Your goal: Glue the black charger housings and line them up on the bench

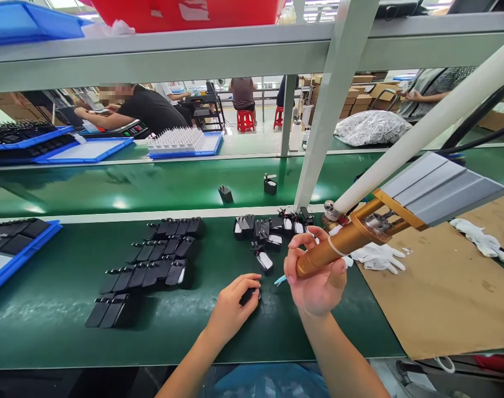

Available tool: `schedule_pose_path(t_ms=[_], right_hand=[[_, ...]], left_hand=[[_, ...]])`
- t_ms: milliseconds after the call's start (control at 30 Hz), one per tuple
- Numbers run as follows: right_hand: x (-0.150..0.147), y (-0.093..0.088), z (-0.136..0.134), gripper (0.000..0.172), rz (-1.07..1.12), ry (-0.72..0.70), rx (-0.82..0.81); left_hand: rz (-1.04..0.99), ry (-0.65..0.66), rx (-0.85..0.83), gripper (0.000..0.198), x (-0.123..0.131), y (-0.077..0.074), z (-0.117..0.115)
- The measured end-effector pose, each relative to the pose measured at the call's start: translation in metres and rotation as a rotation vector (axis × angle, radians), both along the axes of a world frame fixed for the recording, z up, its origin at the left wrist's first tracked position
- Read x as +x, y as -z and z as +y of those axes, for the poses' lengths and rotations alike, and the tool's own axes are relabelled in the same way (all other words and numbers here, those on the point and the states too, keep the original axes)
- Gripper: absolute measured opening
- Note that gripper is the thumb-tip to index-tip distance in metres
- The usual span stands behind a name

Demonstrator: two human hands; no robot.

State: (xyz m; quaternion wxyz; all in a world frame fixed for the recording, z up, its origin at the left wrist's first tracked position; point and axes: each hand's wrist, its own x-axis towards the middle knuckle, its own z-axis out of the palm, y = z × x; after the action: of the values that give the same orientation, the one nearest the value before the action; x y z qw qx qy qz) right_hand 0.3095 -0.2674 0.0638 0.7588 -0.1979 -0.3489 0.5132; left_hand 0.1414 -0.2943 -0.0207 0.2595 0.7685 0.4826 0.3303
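Note:
My left hand is closed around a small black device on the green work surface, mostly covered by the fingers. My right hand is wrapped round a gold cylindrical tool that hangs at the end of a white arm. A light-blue tip sticks out beside this hand's fingers. Just beyond both hands lies a loose cluster of black devices, some with white faces. To the left, black devices lie in several slanted rows.
A blue-edged tray is at the left. Two black devices, one of them here, lie on the green strip behind. A metal post rises behind the tool. White gloves lie on brown cardboard. People sit in the background.

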Motion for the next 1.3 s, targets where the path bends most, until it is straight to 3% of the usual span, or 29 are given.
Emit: schedule_pose_path(t_ms=[233, 367, 667, 800, 1033, 1133, 1300], right_hand=[[0.001, -0.002, 0.001, 0.045, -0.006, 0.017, -0.028], [0.001, -0.001, 0.001, 0.045, -0.009, 0.019, -0.028], [0.001, -0.001, 0.003, 0.045, -0.030, 0.036, -0.021], [0.001, -0.001, 0.004, 0.044, -0.020, 0.045, -0.027], [0.003, 0.000, 0.004, 0.045, -0.032, 0.077, -0.035], [0.004, -0.001, 0.003, 0.047, -0.036, 0.073, -0.045], [0.004, -0.003, 0.004, 0.049, -0.037, 0.089, -0.054]], left_hand=[[0.228, 0.163, 0.095, 0.041, -0.013, 0.003, 0.003], [0.305, 0.172, 0.186, 0.033, -0.013, 0.004, 0.003], [0.330, 0.236, 0.039, 0.040, -0.014, -0.001, 0.003], [0.028, 0.116, -0.159, 0.038, -0.014, -0.003, 0.001], [-1.093, -0.221, -0.766, 0.041, -0.003, -0.024, -0.010], [-1.212, -0.276, -0.841, 0.043, -0.008, -0.029, -0.012], [-1.177, -0.299, -0.763, 0.047, -0.023, -0.028, -0.018]])
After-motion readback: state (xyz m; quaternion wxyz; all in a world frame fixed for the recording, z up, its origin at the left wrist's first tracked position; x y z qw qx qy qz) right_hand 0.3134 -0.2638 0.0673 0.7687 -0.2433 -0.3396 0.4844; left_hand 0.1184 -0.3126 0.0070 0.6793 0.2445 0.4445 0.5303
